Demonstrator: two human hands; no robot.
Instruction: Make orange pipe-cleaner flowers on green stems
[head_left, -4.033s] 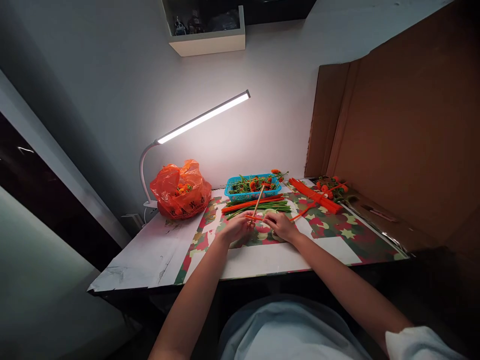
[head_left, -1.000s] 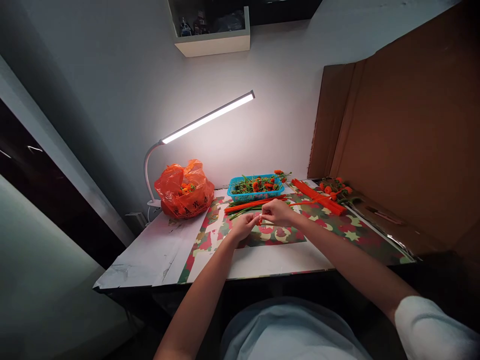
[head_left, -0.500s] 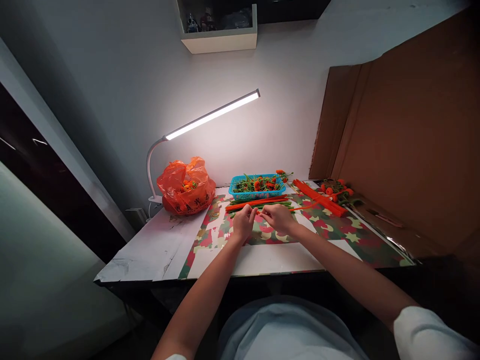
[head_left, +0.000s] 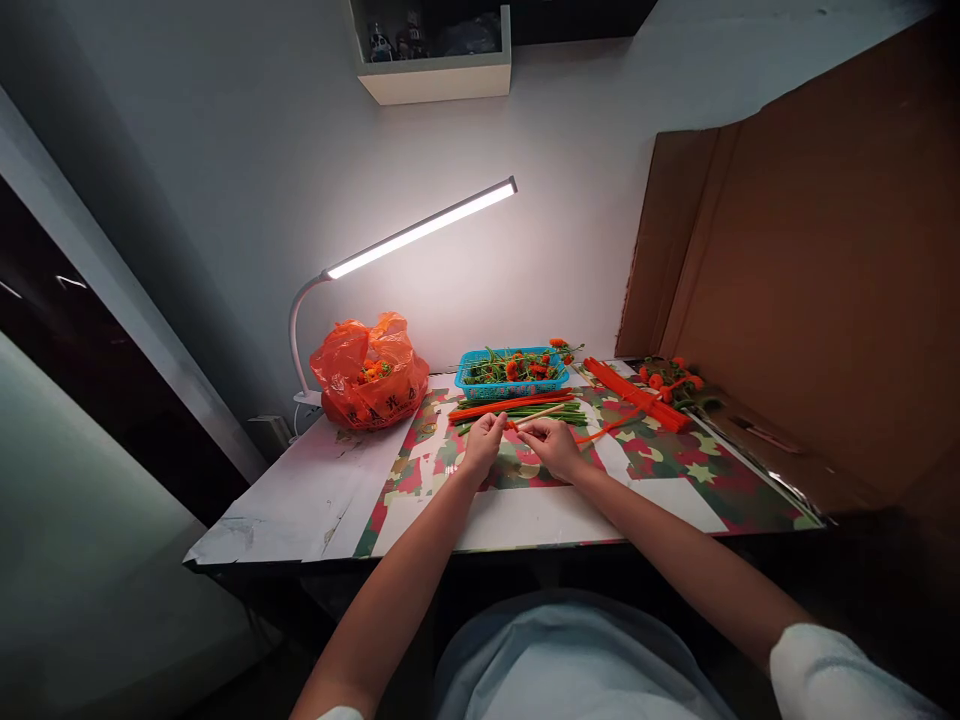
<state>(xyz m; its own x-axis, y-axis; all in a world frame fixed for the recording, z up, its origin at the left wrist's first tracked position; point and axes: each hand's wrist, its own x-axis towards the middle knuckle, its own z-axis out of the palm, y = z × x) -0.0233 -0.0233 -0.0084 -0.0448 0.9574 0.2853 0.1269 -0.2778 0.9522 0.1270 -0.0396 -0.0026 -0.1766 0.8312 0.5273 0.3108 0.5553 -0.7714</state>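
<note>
My left hand (head_left: 484,441) and my right hand (head_left: 551,443) are close together over the patterned mat (head_left: 675,470) on the desk. Both have their fingers pinched. Between them runs a thin wooden stick (head_left: 541,411) with an orange pipe cleaner (head_left: 611,427) on it; the pipe cleaner trails off to the right over the mat. Which hand pinches the stick and which the pipe cleaner is too small to make out. Just beyond the hands lie loose orange and green pipe cleaners (head_left: 517,407).
A blue basket (head_left: 510,388) of small orange flowers on green stems stands behind the hands. An orange plastic bag (head_left: 369,375) sits at the left under a lit desk lamp (head_left: 420,230). More orange pipe cleaners (head_left: 636,394) and flowers (head_left: 671,381) lie at the right, by a large cardboard sheet (head_left: 810,280).
The stick stood upright between my hands four seconds ago; now it lies low, pointing right. My right hand rose and came back down to the mat beside the left.
</note>
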